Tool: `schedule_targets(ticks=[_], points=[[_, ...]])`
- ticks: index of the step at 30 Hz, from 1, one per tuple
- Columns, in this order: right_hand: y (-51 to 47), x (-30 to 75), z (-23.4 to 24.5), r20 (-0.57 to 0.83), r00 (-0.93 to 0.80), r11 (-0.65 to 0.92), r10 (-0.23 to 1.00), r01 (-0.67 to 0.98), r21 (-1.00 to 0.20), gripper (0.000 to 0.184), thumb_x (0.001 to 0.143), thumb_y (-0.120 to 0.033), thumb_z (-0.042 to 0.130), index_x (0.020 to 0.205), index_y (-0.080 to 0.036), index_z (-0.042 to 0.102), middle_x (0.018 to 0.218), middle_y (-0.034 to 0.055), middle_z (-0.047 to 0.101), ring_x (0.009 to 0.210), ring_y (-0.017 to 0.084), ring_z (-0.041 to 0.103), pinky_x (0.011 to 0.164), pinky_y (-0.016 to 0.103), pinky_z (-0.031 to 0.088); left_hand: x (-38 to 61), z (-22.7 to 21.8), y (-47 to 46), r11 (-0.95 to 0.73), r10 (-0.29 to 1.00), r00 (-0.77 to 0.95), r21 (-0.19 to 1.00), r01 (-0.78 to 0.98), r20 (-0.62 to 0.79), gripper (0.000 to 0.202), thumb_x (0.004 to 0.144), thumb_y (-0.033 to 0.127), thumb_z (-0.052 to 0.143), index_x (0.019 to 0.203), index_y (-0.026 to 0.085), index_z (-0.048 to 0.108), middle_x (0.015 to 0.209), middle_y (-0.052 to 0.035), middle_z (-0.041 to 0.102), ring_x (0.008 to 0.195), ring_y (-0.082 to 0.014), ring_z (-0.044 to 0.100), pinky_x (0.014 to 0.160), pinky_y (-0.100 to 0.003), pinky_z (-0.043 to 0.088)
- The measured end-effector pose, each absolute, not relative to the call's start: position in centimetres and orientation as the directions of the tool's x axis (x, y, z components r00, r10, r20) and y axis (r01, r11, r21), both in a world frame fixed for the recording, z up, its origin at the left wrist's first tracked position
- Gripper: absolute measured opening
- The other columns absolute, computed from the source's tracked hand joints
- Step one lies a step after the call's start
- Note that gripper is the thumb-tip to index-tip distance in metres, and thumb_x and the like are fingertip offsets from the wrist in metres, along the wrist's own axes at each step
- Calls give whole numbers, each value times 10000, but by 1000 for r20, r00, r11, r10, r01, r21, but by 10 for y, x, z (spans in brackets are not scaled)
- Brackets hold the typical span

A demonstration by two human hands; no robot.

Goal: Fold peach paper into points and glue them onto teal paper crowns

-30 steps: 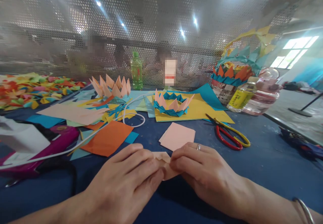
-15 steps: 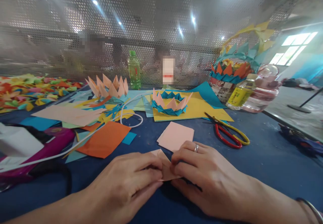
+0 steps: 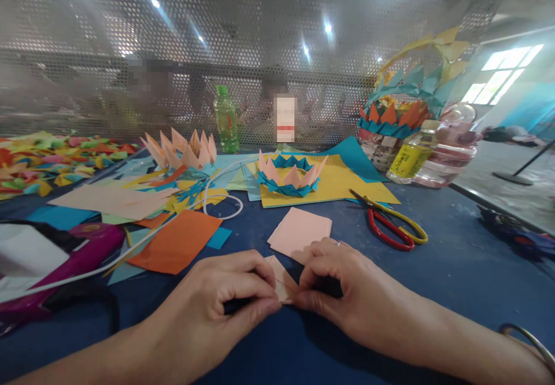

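A small pale pink sheet of paper [image 3: 281, 278], partly folded, lies between my two hands at the front of the table. My left hand [image 3: 232, 304] pinches its left side between thumb and fingers. On the opposite side, my right hand [image 3: 342, 292] grips the lower right corner with thumb and forefinger. Part of the paper is hidden under the fingers. Just beyond it rests a stack of pink paper squares [image 3: 299, 232], close to my right fingers. Farther back stands a ring of folded paper [image 3: 290, 177], blue below with pink points.
Scissors [image 3: 390, 223] with red and yellow handles lie at right. Orange paper [image 3: 176, 240], a purple tool [image 3: 93, 252] and a white cord [image 3: 143, 236] are at left. Behind stand a green bottle [image 3: 226, 120], a pink folded piece [image 3: 182, 151] and a yellow-labelled bottle [image 3: 410, 156].
Both hands have shifted their grip: the thumbs now pinch the paper's lower edge, and the fingers arch higher. The paper shows less area between them. The view has shifted slightly.
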State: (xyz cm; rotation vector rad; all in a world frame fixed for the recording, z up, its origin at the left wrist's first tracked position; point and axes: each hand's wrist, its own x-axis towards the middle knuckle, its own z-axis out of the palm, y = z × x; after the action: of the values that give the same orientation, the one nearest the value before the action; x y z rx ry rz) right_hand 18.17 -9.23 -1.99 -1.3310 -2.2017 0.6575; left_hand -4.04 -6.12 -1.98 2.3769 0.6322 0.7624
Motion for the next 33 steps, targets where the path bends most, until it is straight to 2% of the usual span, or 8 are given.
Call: schedule_targets(ticks=[3, 7, 14, 19, 25, 27, 30, 33], points=[[-95, 179, -20, 138, -391, 390, 910, 692, -607, 181, 891, -284, 620, 728, -205, 610, 780, -25, 626, 784, 133, 558, 755, 297, 360, -38, -22, -60, -674, 643, 682, 680, 289, 348, 165, 877, 108, 600, 772, 206, 681, 854, 38, 684, 790, -72, 661, 739, -144, 501], [-98, 178, -20, 115, -370, 363, 922, 720, -591, 151, 890, -244, 587, 744, -212, 600, 806, -23, 633, 799, 143, 555, 805, 321, 346, -38, -23, -60, -636, 708, 638, 668, 387, 304, 184, 876, 151, 596, 723, 208, 680, 858, 22, 658, 763, -85, 640, 696, -178, 495], [-100, 180, -21, 109, -410, 393, 906, 716, -577, 149, 918, -227, 536, 772, -213, 562, 846, -16, 617, 811, 151, 542, 805, 326, 341, -42, -19, -61, -655, 648, 720, 663, 362, 248, 125, 809, 106, 642, 862, 219, 651, 946, 25, 647, 845, -97, 629, 746, -189, 487], [-98, 179, -23, 124, -426, 419, 896, 721, -552, 138, 915, -196, 535, 780, -209, 561, 856, -10, 617, 821, 155, 529, 807, 329, 332, -48, -23, -57, -683, 654, 677, 648, 338, 337, 141, 844, 108, 602, 733, 195, 604, 927, 29, 645, 853, -92, 633, 792, -201, 474], [-98, 178, -21, 118, -417, 409, 901, 727, -552, 130, 918, -207, 533, 793, -205, 568, 866, -4, 620, 828, 163, 535, 821, 349, 333, -48, -17, -54, -596, 705, 676, 697, 399, 216, 185, 847, 152, 626, 669, 187, 587, 912, 20, 652, 853, -116, 631, 801, -233, 481], [-99, 178, -20, 106, -413, 398, 905, 730, -555, 124, 918, -202, 527, 802, -208, 571, 871, -7, 623, 835, 164, 541, 837, 359, 333, -47, -16, -55, -576, 724, 664, 696, 430, 189, 168, 867, 159, 605, 703, 193, 600, 907, 21, 650, 841, -112, 627, 788, -224, 481], [-100, 178, -20, 102, -411, 395, 906, 735, -551, 103, 908, -183, 534, 820, -212, 578, 892, -10, 625, 857, 164, 544, 855, 363, 332, -43, -16, -56, -588, 730, 650, 680, 438, 213, 71, 884, 178, 597, 890, 228, 647, 882, 30, 641, 794, -103, 614, 737, -202, 479], [-100, 178, -21, 121, -412, 409, 903, 739, -535, 118, 917, -196, 527, 807, -209, 567, 880, -7, 615, 858, 165, 535, 834, 352, 337, -40, -18, -56, -626, 701, 671, 660, 415, 242, 130, 899, 212, 603, 969, 273, 694, 903, 25, 632, 810, -102, 611, 739, -191, 474]])
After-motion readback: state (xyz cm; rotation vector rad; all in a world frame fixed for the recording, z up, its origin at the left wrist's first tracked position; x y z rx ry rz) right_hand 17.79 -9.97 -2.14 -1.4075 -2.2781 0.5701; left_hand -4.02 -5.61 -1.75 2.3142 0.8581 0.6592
